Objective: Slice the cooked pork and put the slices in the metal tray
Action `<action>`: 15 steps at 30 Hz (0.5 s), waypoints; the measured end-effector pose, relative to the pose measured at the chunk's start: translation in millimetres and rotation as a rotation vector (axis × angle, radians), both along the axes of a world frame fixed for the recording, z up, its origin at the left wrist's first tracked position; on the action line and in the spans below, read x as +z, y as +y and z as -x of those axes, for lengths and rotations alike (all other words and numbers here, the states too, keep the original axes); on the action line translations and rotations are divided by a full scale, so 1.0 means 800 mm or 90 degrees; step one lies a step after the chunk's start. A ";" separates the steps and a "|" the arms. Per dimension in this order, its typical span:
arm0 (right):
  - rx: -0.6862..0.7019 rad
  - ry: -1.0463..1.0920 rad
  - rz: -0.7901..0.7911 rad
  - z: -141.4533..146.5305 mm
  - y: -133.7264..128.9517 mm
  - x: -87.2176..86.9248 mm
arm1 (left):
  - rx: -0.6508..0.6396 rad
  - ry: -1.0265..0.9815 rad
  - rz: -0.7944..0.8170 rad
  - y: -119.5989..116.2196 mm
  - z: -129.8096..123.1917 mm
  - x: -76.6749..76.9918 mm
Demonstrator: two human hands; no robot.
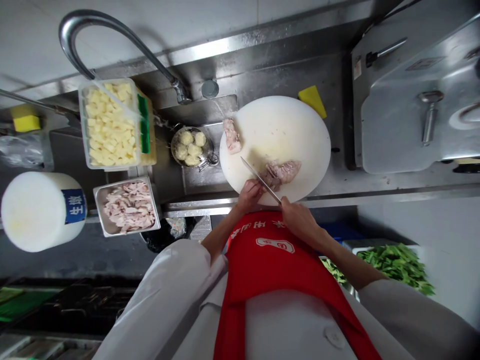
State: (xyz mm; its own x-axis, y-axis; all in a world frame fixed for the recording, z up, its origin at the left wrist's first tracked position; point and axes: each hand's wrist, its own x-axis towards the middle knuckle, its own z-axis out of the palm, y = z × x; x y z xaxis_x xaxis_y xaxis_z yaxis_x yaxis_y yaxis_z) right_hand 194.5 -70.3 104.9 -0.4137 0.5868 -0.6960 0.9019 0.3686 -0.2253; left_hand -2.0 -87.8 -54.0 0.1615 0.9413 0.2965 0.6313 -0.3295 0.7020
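My right hand (299, 219) is closed around the handle of a knife (260, 179), its blade pointing away and to the left over the round white cutting board (307, 130). Under and beside the blade lies a piece of cooked-looking meat (287, 171), with some sliced parts near the edge. My left hand (250, 194), fingers curled, holds the meat's near left end close to the blade; the fingertips are partly hidden. A second block of pale meat (232, 136) rests apart at the board's left edge.
Left of the board, a pot of peeled round vegetables (192, 146) stands in the sink. Further left are a tub of pale cubes (111, 125) and a metal tray (96, 200) of sliced meat. A tap (123, 30) arches above; a steel machine (405, 110) stands right.
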 end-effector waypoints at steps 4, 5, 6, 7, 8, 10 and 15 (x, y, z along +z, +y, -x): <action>-0.004 -0.024 0.039 -0.009 -0.008 0.010 | -0.010 0.005 0.019 0.000 0.000 0.004; -0.005 -0.027 0.042 -0.009 -0.007 0.010 | -0.010 0.004 0.018 0.001 0.000 0.005; -0.005 -0.026 0.042 -0.008 -0.006 0.008 | -0.010 -0.003 0.016 0.001 0.000 0.005; -0.005 -0.022 0.039 -0.006 -0.005 0.005 | -0.010 -0.012 0.016 0.002 0.000 0.005; -0.003 -0.015 0.035 -0.004 -0.003 0.002 | -0.007 -0.023 0.017 0.002 -0.001 0.006; 0.000 -0.007 0.025 -0.001 0.001 -0.004 | -0.001 -0.034 0.017 0.003 -0.001 0.006; -0.010 0.006 0.029 -0.006 0.003 -0.006 | -0.001 -0.016 -0.012 0.003 -0.002 0.003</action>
